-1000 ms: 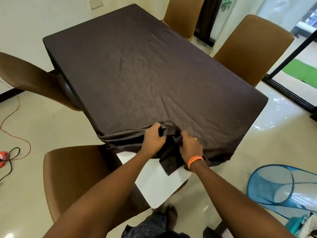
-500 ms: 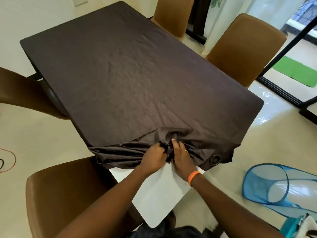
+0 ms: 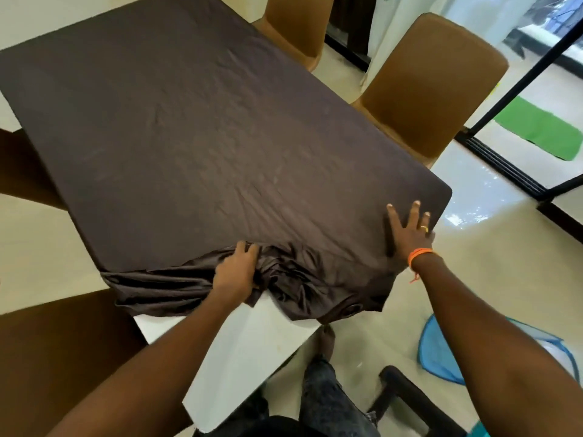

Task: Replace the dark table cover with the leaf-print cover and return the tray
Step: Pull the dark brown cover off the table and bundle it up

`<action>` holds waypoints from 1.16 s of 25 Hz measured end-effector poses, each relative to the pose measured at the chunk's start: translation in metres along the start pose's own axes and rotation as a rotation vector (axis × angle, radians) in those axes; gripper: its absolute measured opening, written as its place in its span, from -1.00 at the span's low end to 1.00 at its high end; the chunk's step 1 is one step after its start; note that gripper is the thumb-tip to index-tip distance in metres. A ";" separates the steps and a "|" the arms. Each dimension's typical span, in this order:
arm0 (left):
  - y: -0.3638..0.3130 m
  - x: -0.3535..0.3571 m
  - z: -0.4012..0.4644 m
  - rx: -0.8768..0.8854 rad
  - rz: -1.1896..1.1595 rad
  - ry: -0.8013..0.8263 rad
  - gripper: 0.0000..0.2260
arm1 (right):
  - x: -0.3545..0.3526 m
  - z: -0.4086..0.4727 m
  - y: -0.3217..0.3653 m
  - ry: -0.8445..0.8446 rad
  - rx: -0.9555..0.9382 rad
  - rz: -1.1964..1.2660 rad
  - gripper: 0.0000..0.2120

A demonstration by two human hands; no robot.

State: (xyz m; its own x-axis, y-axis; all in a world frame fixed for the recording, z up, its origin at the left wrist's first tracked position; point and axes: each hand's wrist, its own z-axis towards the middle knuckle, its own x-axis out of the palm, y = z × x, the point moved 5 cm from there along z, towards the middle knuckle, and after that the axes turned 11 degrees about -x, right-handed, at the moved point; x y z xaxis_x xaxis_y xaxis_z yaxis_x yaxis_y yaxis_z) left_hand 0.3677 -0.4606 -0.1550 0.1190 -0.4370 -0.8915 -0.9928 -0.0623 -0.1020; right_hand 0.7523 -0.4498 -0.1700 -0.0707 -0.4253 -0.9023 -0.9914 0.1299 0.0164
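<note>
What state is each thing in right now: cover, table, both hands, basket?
Dark cover: mostly spread flat, near edge bunched up.
Table: white near corner bared.
Left hand: gripping the bunched cover.
Right hand: fingers spread, pressing flat on the cover near the right corner.
Blue mesh basket: lying on the floor.

Dark table cover (image 3: 202, 146): a dark brown, faintly creased cloth lying flat over most of the desk (image 3: 252, 348). Its near edge is gathered into bunched folds, baring the white near corner of the desk; a round eyelet shows in the hanging hem.
</note>
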 end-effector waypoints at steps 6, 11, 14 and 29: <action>-0.034 -0.009 0.012 -0.175 -0.073 -0.065 -0.82 | -0.015 0.053 -0.061 0.026 -0.392 -0.366 -0.28; -0.042 -0.007 0.010 -0.243 -0.148 -0.121 -0.83 | -0.041 0.058 -0.075 0.043 -0.403 0.005 -0.90; -0.043 -0.010 0.008 -0.373 -0.272 -0.162 -0.82 | -0.097 0.064 -0.074 -0.234 -0.262 0.616 -0.79; -0.055 0.000 -0.013 -0.329 -0.574 -0.089 -0.58 | -0.009 -0.035 0.140 -0.106 -0.233 1.002 -0.79</action>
State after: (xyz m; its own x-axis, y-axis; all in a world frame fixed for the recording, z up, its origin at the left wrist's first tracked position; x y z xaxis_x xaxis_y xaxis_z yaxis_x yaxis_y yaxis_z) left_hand 0.4229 -0.4688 -0.1435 0.6121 -0.1784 -0.7704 -0.7154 -0.5400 -0.4434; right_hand 0.6106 -0.4587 -0.1442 -0.8766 -0.1350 -0.4620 -0.4807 0.1993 0.8539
